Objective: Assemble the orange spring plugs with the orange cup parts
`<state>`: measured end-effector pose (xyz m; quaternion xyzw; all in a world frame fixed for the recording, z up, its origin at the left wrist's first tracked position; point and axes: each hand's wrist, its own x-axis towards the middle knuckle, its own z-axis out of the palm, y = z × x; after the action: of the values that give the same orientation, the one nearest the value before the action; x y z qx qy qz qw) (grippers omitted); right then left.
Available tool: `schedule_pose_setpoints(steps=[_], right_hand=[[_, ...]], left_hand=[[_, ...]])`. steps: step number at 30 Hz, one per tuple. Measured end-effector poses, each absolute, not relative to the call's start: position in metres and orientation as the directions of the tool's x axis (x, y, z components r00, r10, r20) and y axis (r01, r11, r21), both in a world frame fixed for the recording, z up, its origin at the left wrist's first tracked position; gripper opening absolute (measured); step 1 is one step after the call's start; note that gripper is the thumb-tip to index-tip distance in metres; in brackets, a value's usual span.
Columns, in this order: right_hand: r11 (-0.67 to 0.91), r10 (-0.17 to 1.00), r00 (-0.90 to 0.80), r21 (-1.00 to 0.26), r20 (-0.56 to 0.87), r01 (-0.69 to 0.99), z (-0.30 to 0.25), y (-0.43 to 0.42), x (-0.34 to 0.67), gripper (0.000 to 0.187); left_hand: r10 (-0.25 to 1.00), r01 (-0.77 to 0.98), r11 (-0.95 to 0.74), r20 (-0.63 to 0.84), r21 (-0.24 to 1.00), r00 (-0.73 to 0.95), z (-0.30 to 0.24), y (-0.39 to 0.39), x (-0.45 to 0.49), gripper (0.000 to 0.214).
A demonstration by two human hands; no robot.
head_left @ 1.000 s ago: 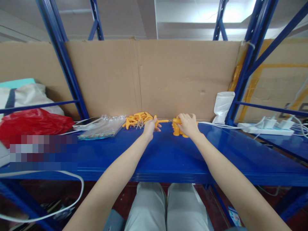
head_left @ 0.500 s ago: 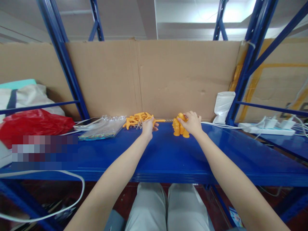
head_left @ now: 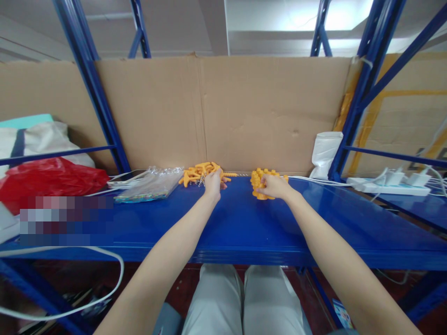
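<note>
At the back of the blue shelf lies a heap of orange plastic pieces (head_left: 196, 173) with branching arms and bits of metal chain. My left hand (head_left: 213, 185) is closed at the heap's right end, its thumb against an orange piece. A ridged orange rod (head_left: 229, 175) sticks out past those fingers, and a thin metal chain (head_left: 242, 175) runs on to the right. My right hand (head_left: 277, 186) has its fingers curled at a cluster of knobbed orange figures (head_left: 257, 178), gripping one; its palm hides part of the cluster.
Cardboard (head_left: 265, 111) backs the blue shelf (head_left: 237, 228). Clear plastic packets (head_left: 150, 186) and a red bag (head_left: 52, 181) lie left. Rightward stand a white pouch (head_left: 324, 156) and a white power strip (head_left: 391, 186) with plugs. A white cable (head_left: 120, 274) loops over the front left edge.
My right hand has come down and slightly toward me. The orange figure it held upright is now lower among the others, more knobs showing. My left hand has barely moved.
</note>
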<state>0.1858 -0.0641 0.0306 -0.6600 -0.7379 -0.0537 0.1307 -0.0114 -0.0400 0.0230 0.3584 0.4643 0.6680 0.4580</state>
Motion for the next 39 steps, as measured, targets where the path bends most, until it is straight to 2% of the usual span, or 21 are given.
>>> schedule_pose_setpoints(steps=[6, 14, 19, 24, 28, 33, 35, 39], right_hand=[[0.112, 0.973, -0.099, -0.051, 0.208, 0.992, 0.026, -0.059, 0.192, 0.031], [0.133, 0.967, -0.108, -0.092, 0.232, 0.987, 0.021, -0.054, 0.195, 0.048], [0.134, 0.966, -0.104, -0.116, 0.236, 0.984, 0.023, -0.056, 0.192, 0.047], [0.161, 0.937, -0.101, -0.158, 0.335, 0.974, 0.026, -0.06, 0.188, 0.032], [0.285, 0.876, -0.163, -0.213, 0.455, 0.934, 0.025, -0.058, 0.185, 0.031], [0.5, 0.811, -0.284, -0.354, 0.512, 0.79, 0.019, -0.056, 0.174, 0.024], [0.534, 0.824, -0.311, -0.464, 0.474, 0.707, 0.016, -0.057, 0.167, 0.019], [0.512, 0.855, -0.388, -0.668, 0.343, 0.539, 0.011, -0.06, 0.155, 0.034]], left_hand=[[0.941, -0.276, -0.165, 0.067, 0.947, -0.333, 0.023, -0.04, -0.011, 0.011], [0.942, -0.28, -0.181, 0.084, 0.943, -0.324, 0.023, -0.041, -0.01, 0.008], [0.948, -0.271, -0.206, 0.123, 0.94, -0.293, 0.022, -0.041, -0.009, 0.015], [0.95, -0.235, -0.244, 0.183, 0.941, -0.254, 0.019, -0.039, -0.01, 0.02], [0.959, -0.203, -0.269, 0.242, 0.942, -0.15, 0.017, -0.037, -0.01, 0.025], [0.959, -0.173, -0.271, 0.281, 0.947, 0.033, 0.014, -0.043, -0.004, 0.031], [0.958, -0.155, -0.26, 0.275, 0.953, 0.084, 0.015, -0.047, -0.001, 0.031], [0.957, -0.144, -0.243, 0.261, 0.959, 0.124, 0.018, -0.054, 0.003, 0.032]])
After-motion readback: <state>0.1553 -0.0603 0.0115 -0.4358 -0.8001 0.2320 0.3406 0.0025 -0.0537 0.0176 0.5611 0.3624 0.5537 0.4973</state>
